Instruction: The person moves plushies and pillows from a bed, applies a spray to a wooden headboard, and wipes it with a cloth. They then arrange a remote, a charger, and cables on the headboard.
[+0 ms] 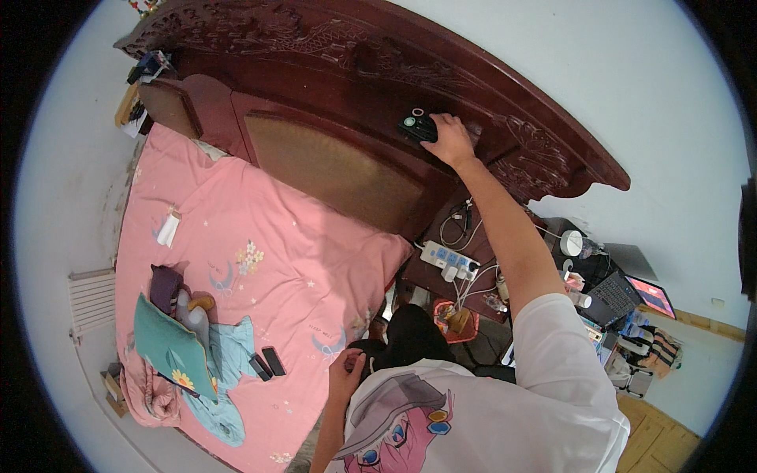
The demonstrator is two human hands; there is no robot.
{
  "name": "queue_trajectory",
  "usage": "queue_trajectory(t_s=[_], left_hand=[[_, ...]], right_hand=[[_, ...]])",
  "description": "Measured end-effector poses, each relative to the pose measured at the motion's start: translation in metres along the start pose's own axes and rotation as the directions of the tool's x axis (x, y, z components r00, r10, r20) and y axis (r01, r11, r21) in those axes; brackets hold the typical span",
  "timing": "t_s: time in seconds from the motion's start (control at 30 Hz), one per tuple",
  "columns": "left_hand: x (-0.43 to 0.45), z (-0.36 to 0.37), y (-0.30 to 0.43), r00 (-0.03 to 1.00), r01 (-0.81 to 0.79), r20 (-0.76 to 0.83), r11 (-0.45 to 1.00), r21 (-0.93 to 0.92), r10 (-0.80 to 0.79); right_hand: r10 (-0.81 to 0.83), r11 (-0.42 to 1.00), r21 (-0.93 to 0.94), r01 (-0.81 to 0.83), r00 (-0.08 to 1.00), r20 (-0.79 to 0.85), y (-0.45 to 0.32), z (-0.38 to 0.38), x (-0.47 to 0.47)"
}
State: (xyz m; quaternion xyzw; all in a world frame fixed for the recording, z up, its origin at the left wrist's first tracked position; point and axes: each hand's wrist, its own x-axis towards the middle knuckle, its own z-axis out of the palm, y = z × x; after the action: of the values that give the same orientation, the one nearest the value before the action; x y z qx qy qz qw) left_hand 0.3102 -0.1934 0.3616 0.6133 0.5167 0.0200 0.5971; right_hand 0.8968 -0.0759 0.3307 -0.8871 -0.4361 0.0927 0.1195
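My right hand [451,139] reaches out to the dark red carved wooden headboard [331,88] and rests on a small black object [421,126] on its ledge. The fingers hide part of that object, so its kind and whether I grip it are unclear. Beside it lie a pale ring-shaped item [418,112] and a small round greenish disc [409,122]. My left hand [349,365] hangs low by my dark trousers, at the edge of the bed [295,254] with its pink patterned sheet. Its fingers are loosely curled, and nothing shows in them.
A nightstand [423,275] beside the bed bears a white power strip [449,258] with plugs and cables. Below stands a red basket [440,306]. A laptop [609,297] is at right. Green cushion [171,343], light-blue clothing [230,349] and two dark slim objects [273,360] lie on the bed.
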Motion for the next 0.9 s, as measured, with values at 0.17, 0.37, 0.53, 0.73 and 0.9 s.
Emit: queue_trajectory(t_s=[0.17,0.37,0.53,0.73,0.9], left_hand=[[-0.002,-0.002,0.004,1.000,0.021,-0.002,0.999,0.046,-0.021],[-0.006,-0.002,0.000,1.000,0.011,0.003,0.999,0.041,-0.011],[-0.010,-0.002,-0.012,1.000,0.020,0.019,0.999,0.050,-0.021],[-0.017,-0.003,-0.012,1.000,0.012,-0.008,1.000,0.029,-0.011],[-0.020,-0.005,-0.004,0.999,0.039,-0.002,0.997,0.063,-0.039]], right_hand=[[-0.047,0.997,-0.067,0.047,0.999,0.007,-0.004,0.001,0.000],[-0.030,0.997,-0.072,0.027,0.998,-0.049,0.006,0.001,0.009],[-0.061,0.997,-0.056,0.053,0.987,-0.146,0.005,0.003,0.009],[-0.092,0.994,-0.081,0.070,0.945,-0.315,0.010,0.015,0.008],[-0.186,0.982,-0.055,0.179,0.906,-0.381,0.007,0.001,0.002]])
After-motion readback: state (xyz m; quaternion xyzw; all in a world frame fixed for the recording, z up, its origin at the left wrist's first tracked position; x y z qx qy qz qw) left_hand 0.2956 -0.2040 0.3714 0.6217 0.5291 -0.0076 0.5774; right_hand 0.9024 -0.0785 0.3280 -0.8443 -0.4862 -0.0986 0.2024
